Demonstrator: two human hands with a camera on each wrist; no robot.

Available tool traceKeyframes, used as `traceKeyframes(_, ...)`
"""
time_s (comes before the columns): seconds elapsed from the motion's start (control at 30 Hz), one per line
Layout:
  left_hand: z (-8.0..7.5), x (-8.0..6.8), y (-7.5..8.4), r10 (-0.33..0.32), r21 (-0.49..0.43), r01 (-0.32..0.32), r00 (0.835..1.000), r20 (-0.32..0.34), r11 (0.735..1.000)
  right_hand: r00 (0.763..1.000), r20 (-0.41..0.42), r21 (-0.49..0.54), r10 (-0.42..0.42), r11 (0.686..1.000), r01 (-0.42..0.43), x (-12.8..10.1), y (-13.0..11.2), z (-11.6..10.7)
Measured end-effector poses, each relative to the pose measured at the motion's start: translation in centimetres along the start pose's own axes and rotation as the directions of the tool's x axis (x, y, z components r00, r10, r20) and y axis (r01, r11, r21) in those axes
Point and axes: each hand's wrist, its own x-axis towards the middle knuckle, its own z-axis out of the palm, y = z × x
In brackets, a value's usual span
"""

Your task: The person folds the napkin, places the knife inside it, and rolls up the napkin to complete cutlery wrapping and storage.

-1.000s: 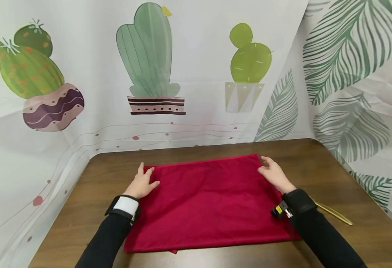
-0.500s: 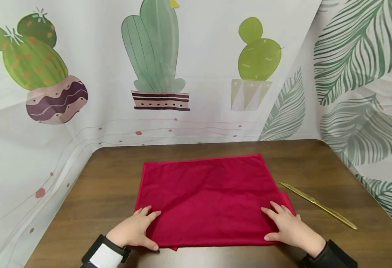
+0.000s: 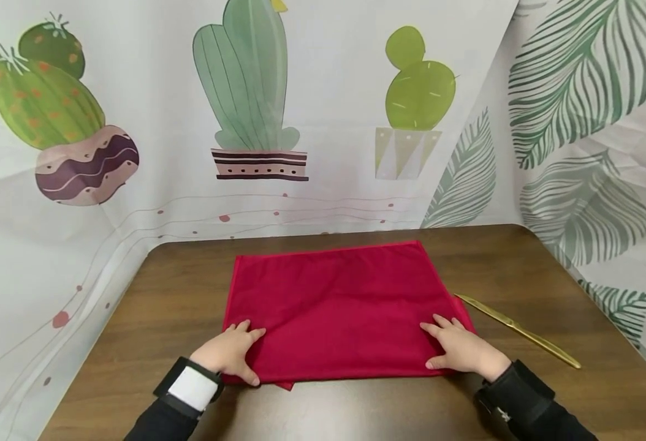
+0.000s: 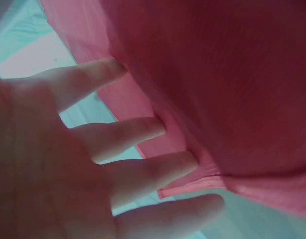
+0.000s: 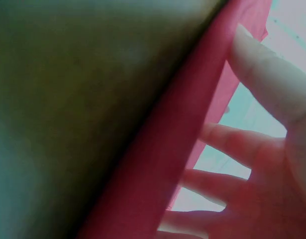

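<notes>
A red cloth (image 3: 334,312), folded into a rough rectangle with soft creases, lies flat on the brown wooden table. A small corner of an underlying layer pokes out below its near edge. My left hand (image 3: 231,352) rests on the cloth's near left corner, fingers spread, thumb at the near edge. In the left wrist view the fingertips (image 4: 185,160) press lightly against the red fabric (image 4: 217,89). Over at the near right side, my right hand (image 3: 461,348) lies on the cloth with spread fingers. The right wrist view shows its thumb and fingers along a fold of fabric (image 5: 162,144).
A gold table knife (image 3: 521,331) lies diagonally right of the cloth, its tip close to the cloth's right edge. The wooden table (image 3: 135,318) has rounded far corners. Behind it hangs a white backdrop (image 3: 334,110) printed with cacti and leaves.
Both hands have come from the cloth's far corners back to its near corners. Over the last half second the cloth has slid slightly away from me under the hands. The knife stays put.
</notes>
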Motion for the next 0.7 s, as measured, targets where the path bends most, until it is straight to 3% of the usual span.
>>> traceKeyframes(0.3,-1.1,3.4,-1.7,-0.003,0.012,0.003,1.0,-0.021,1.0,0.998,-0.019,-0.047,0.063,0.997,-0.064,3.0,0.9,-0.6)
traceKeyframes(0.43,-1.1,4.1,-2.2,-0.021,0.013,0.021,1.0,-0.015,1.0,0.998,-0.01,-0.062,0.069,0.996,-0.069,3.8,1.1,-0.8)
traceKeyframes(0.53,-1.3,4.2,-2.3,-0.036,0.006,0.036,0.999,-0.018,0.999,0.999,-0.017,-0.065,0.029,0.997,-0.03,4.1,1.5,-1.2)
traceKeyframes(0.6,-1.5,3.9,-2.1,-0.054,0.03,0.055,0.998,-0.037,0.998,0.997,-0.066,-0.055,-0.03,0.998,0.026,4.0,2.1,-1.6)
traceKeyframes(0.7,-1.5,2.7,-1.4,-0.056,0.102,0.071,0.989,-0.136,0.992,0.974,-0.214,-0.049,-0.075,0.997,0.067,3.3,3.4,-2.4)
